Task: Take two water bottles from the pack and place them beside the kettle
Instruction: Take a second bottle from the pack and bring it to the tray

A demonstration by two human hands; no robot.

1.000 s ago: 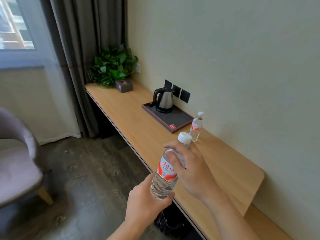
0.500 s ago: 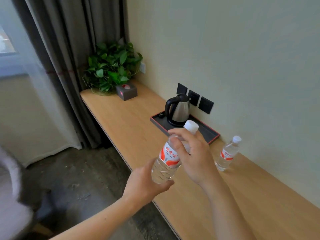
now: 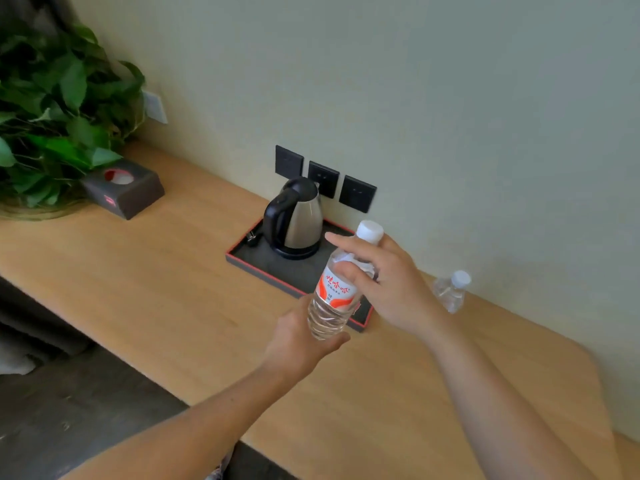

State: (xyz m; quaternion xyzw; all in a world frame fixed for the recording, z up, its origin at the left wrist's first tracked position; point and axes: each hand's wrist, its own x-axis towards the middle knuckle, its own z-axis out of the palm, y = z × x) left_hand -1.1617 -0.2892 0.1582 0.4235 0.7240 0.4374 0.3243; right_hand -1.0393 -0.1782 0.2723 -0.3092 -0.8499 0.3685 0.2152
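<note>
Status: 1 water bottle stands upright on the bench near the wall, just past the right end of the black tray that carries the kettle. This placement appears complete. The second bottle is held in the air over the near right corner of the tray and has not been set down. The remaining step is judged to be lowering it onto the bench beside the kettle. The pack is not in view.

Hand pose: the left hand is cupped under the base of the second bottle, fingers wrapped around its lower body. The right hand is closed around the shoulder and neck, below the white cap, thumb on the label. Both forearms reach forward over the bench. The second bottle tilts slightly, cap toward the wall.
</note>
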